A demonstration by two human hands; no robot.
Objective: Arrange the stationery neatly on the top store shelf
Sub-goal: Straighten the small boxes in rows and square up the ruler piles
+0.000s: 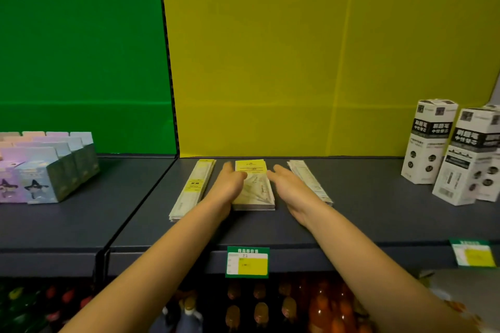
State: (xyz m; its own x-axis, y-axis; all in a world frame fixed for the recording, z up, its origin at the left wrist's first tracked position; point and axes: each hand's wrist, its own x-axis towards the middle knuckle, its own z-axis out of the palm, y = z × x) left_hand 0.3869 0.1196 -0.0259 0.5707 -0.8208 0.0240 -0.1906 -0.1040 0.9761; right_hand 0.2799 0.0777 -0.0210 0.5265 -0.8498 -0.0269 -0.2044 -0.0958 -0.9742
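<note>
- Yellow and green back panels behind a dark grey top shelf; bottles on the level below.
- We have the middle stack of packets between both hands, set mid-shelf, back near the yellow panel.
- Left hand is flat, fingers extended together, pressed against the stack's left edge.
- Right hand is flat and spread loose just beside the stack's right edge; we cannot tell if it touches.
- Left ruler-type stack sits angled just beside the left hand; right stack is fanned and skewed, partly hidden by the right hand.
- Handling guess: thin plastic-sleeved cards, light, flexible, slippery on each other. We'd square them by the long edges, not pinch from the top.
- White pen-refill boxes stand far right, black band with Chinese print, too blurred to read.
- Pastel boxes sit far left.
- Price tag on the shelf lip: text illegible.
</note>
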